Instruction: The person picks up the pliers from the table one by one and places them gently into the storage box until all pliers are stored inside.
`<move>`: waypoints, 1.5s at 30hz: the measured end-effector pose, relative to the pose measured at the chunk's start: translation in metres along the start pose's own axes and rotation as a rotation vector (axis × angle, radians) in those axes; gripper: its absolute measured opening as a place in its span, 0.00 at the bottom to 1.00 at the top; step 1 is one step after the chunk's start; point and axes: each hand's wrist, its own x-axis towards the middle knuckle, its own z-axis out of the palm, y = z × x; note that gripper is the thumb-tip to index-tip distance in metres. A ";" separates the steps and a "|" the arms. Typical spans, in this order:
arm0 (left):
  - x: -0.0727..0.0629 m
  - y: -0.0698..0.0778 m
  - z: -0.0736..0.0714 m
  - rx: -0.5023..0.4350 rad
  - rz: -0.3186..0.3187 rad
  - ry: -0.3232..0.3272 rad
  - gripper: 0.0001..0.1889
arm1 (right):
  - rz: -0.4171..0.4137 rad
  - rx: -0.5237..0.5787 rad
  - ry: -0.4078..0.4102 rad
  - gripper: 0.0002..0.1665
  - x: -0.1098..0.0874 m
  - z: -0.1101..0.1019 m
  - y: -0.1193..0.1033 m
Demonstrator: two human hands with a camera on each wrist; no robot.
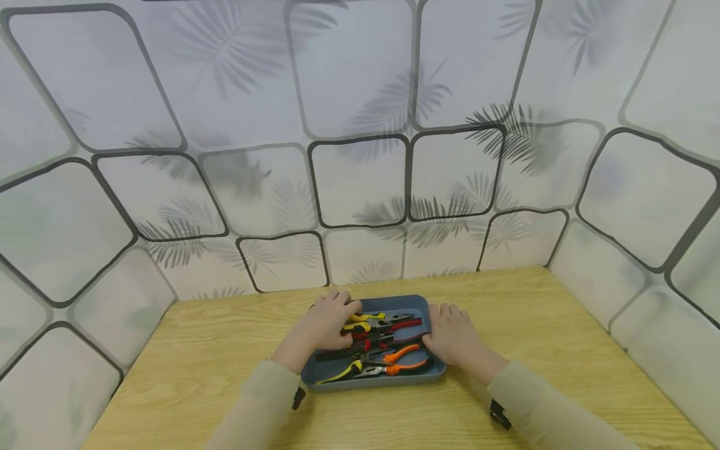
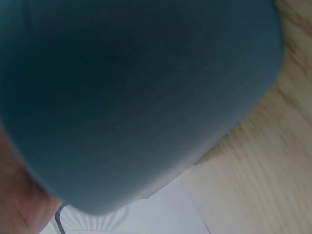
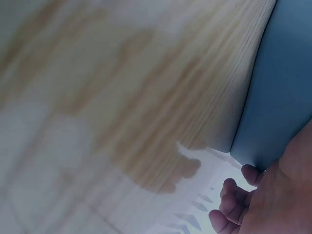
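A blue-grey rectangular tray [image 1: 374,385] sits on the wooden table with several pliers lying in it. Among them are orange-and-black-handled pliers [image 1: 406,367], yellow-and-black-handled pliers [image 1: 344,374] and red-handled pliers [image 1: 406,324]. My left hand [image 1: 328,320] holds the tray's left end, thumb and fingertips reaching over the rim. At the opposite end, my right hand [image 1: 454,334] grips the right rim, thumb at the inner edge and fingers along the outside. Close up in the left wrist view is the tray's wall [image 2: 146,112]; the right wrist view shows curled fingers beside it.
The light wooden table [image 1: 225,350] extends around the tray. A pale sheet with a leaf and rounded-square pattern [image 1: 360,181] rises behind the table and along both sides. Dark wrist straps [image 1: 499,414] show below the light sleeves.
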 end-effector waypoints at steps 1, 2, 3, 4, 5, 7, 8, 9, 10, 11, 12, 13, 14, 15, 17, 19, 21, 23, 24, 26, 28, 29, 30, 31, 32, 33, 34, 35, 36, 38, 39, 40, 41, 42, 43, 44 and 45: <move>0.000 0.000 0.000 -0.002 -0.002 -0.001 0.23 | 0.000 0.000 -0.002 0.28 0.000 0.000 0.000; 0.001 0.000 0.000 -0.006 -0.003 0.001 0.23 | -0.001 -0.001 -0.002 0.28 0.000 -0.001 0.000; 0.001 0.000 -0.001 -0.010 -0.005 0.002 0.23 | -0.001 -0.003 -0.002 0.28 0.000 -0.001 0.000; 0.001 0.000 -0.001 -0.014 -0.006 0.002 0.23 | -0.001 -0.005 -0.002 0.28 0.001 -0.001 0.000; 0.001 0.001 -0.001 -0.016 -0.008 0.001 0.23 | -0.002 -0.007 -0.002 0.29 0.001 -0.001 0.000; 0.002 0.001 -0.001 -0.024 -0.011 -0.003 0.23 | -0.005 -0.009 0.001 0.27 0.001 -0.001 0.000; 0.002 0.001 -0.001 -0.026 -0.014 -0.007 0.23 | -0.006 -0.010 0.005 0.27 0.001 -0.001 0.000; 0.002 0.001 -0.001 -0.023 -0.017 -0.015 0.23 | -0.008 -0.010 0.009 0.26 0.001 -0.001 0.000; 0.002 0.001 -0.001 -0.022 -0.020 -0.021 0.23 | -0.010 -0.009 0.013 0.25 0.000 -0.001 0.000; 0.002 0.001 0.000 -0.020 -0.023 -0.027 0.23 | -0.011 -0.006 0.017 0.24 0.000 -0.001 0.000; 0.002 0.000 0.000 -0.019 -0.027 -0.032 0.23 | -0.012 -0.003 0.020 0.24 0.000 -0.001 0.000; 0.002 0.000 0.000 -0.019 -0.030 -0.037 0.23 | -0.013 -0.001 0.022 0.24 0.000 -0.001 0.000; 0.002 0.000 0.000 -0.019 -0.032 -0.041 0.23 | -0.014 0.001 0.024 0.24 -0.001 -0.001 0.000; 0.002 0.000 0.000 -0.019 -0.034 -0.042 0.23 | -0.014 0.003 0.025 0.24 -0.001 -0.001 0.000; 0.002 0.001 0.000 -0.025 -0.038 -0.043 0.23 | -0.014 0.005 0.026 0.24 0.000 0.000 0.000; 0.002 0.002 -0.001 -0.024 -0.040 -0.044 0.22 | -0.013 0.001 0.026 0.25 0.000 0.000 0.000; 0.003 0.004 -0.002 -0.018 -0.042 -0.048 0.22 | -0.012 -0.003 0.026 0.25 -0.001 0.000 0.000; 0.003 0.005 -0.002 -0.007 -0.044 -0.056 0.22 | -0.011 -0.003 0.022 0.25 -0.001 -0.001 -0.001; 0.004 0.006 -0.001 0.000 -0.045 -0.059 0.22 | -0.011 -0.003 0.021 0.26 -0.002 -0.001 -0.001; 0.004 0.006 0.000 0.008 -0.049 -0.067 0.22 | -0.012 -0.004 0.019 0.26 -0.002 -0.002 -0.002; 0.005 0.006 0.001 0.010 -0.053 -0.067 0.22 | -0.012 -0.006 0.016 0.26 -0.002 -0.001 -0.002; 0.005 0.006 0.002 0.013 -0.055 -0.065 0.22 | -0.012 -0.007 0.018 0.26 -0.002 -0.001 -0.003; 0.005 0.006 0.003 0.018 -0.055 -0.061 0.22 | -0.011 -0.009 0.017 0.26 -0.002 -0.001 -0.003; 0.004 0.005 0.004 0.026 -0.055 -0.057 0.22 | -0.010 -0.009 0.018 0.26 -0.002 -0.001 -0.003; 0.004 0.004 0.004 0.034 -0.055 -0.053 0.22 | -0.010 -0.007 0.020 0.26 -0.002 -0.001 -0.003; 0.004 0.004 0.004 0.040 -0.053 -0.048 0.22 | -0.009 -0.005 0.020 0.27 -0.001 -0.001 -0.003; 0.004 0.003 0.004 0.048 -0.051 -0.041 0.22 | -0.007 -0.003 0.020 0.27 -0.001 -0.001 -0.003; 0.003 0.003 0.004 0.054 -0.049 -0.037 0.21 | -0.005 -0.004 0.021 0.28 -0.001 -0.001 -0.003; 0.003 0.002 0.003 0.055 -0.045 -0.028 0.21 | -0.003 -0.001 0.019 0.28 -0.001 -0.002 -0.003; 0.002 0.001 0.001 0.044 -0.039 -0.016 0.22 | -0.002 0.001 0.017 0.28 0.000 -0.003 -0.002; 0.002 0.001 0.001 0.037 -0.035 -0.008 0.22 | 0.000 0.002 0.013 0.28 0.000 -0.003 -0.002; 0.002 0.001 0.000 0.032 -0.031 -0.001 0.22 | 0.001 0.003 0.011 0.28 -0.001 -0.004 -0.002; 0.001 0.000 -0.001 0.028 -0.028 0.002 0.21 | 0.000 0.002 0.009 0.28 -0.001 -0.004 -0.002; 0.001 0.000 -0.001 0.024 -0.026 0.007 0.21 | 0.000 0.004 0.006 0.28 -0.001 -0.004 -0.002; 0.000 -0.001 -0.001 0.022 -0.026 0.007 0.21 | 0.000 0.004 0.003 0.28 -0.001 -0.004 -0.002; -0.001 -0.002 -0.001 0.019 -0.026 0.010 0.21 | -0.001 0.004 0.002 0.28 -0.002 -0.004 -0.002; -0.001 -0.002 0.000 0.022 -0.027 0.011 0.21 | -0.001 0.003 -0.002 0.28 -0.002 -0.004 -0.002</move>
